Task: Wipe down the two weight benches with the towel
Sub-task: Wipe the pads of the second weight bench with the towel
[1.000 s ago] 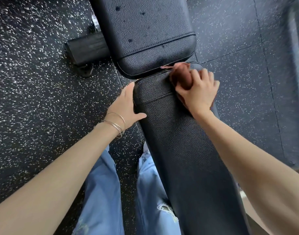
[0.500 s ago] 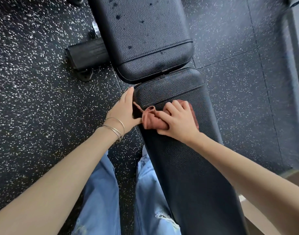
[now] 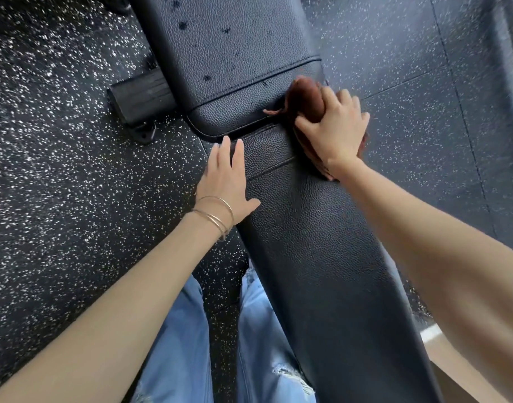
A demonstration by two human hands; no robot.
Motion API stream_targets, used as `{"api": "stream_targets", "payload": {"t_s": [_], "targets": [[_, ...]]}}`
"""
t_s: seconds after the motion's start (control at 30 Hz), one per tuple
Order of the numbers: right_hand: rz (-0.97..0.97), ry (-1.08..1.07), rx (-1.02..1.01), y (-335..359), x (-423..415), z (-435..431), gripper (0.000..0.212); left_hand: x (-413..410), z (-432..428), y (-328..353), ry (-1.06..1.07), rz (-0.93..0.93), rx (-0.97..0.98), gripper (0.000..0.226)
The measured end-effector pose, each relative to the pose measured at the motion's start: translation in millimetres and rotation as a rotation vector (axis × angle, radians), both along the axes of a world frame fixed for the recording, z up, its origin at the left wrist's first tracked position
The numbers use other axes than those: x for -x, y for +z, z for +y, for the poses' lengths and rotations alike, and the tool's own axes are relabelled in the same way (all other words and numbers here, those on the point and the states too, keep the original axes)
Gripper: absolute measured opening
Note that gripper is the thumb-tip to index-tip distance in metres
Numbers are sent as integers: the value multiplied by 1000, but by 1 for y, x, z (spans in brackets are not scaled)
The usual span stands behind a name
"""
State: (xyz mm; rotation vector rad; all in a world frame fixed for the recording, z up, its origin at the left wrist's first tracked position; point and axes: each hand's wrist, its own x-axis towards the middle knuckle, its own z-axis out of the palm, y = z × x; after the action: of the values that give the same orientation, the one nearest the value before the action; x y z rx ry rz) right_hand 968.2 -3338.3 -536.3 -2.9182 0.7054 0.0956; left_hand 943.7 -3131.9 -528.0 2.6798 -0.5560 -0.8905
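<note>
A black padded weight bench runs up the middle of the head view: a long near pad point(image 3: 322, 257) and a far pad point(image 3: 235, 53) with dark wet spots. My right hand point(image 3: 333, 129) grips a bunched reddish-brown towel point(image 3: 304, 97) and presses it at the right side of the gap where the two pads meet. My left hand point(image 3: 226, 181) lies flat on the left edge of the near pad, fingers apart, with thin bangles on the wrist. No second bench is in view.
Black speckled rubber flooring point(image 3: 60, 170) surrounds the bench. A black bench foot point(image 3: 139, 97) sticks out on the left under the far pad. My legs in blue jeans point(image 3: 177, 344) stand left of the near pad. A pale strip point(image 3: 453, 373) shows at the lower right.
My right hand has swept the towel from the left part of the near pad up and right to the gap between the pads. My left hand stays on the pad's left edge.
</note>
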Motion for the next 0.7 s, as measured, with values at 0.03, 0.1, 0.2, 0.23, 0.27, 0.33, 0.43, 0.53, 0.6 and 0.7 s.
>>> {"api": "stream_targets", "payload": {"t_s": [0.03,0.1,0.2,0.23,0.27,0.33,0.43,0.53,0.6,0.7], "targets": [[-25,79,8,0,17,0,53,1,-1,0,3,2,-9,112],[-87,198,15,0,69,0,47,1,-3,1,1,9,-33,113],[-48,210,-33,4,162,3,44,1,-5,4,-14,8,-62,113],[-4,218,-51,7,188,7,46,2,-7,6,-18,6,-69,113],[34,232,-60,8,210,12,48,3,-8,7,-17,6,-75,114],[56,268,-67,8,220,18,49,4,-9,6,-8,6,-84,114],[1,345,-34,6,167,20,45,4,-8,4,-23,-10,-85,114],[-102,387,1,3,84,25,41,5,-5,0,-17,-32,-70,115],[-105,363,11,3,46,29,41,6,-5,0,-22,-45,-81,116],[-87,285,9,3,50,32,41,5,-6,2,-63,-61,-125,116]]}}
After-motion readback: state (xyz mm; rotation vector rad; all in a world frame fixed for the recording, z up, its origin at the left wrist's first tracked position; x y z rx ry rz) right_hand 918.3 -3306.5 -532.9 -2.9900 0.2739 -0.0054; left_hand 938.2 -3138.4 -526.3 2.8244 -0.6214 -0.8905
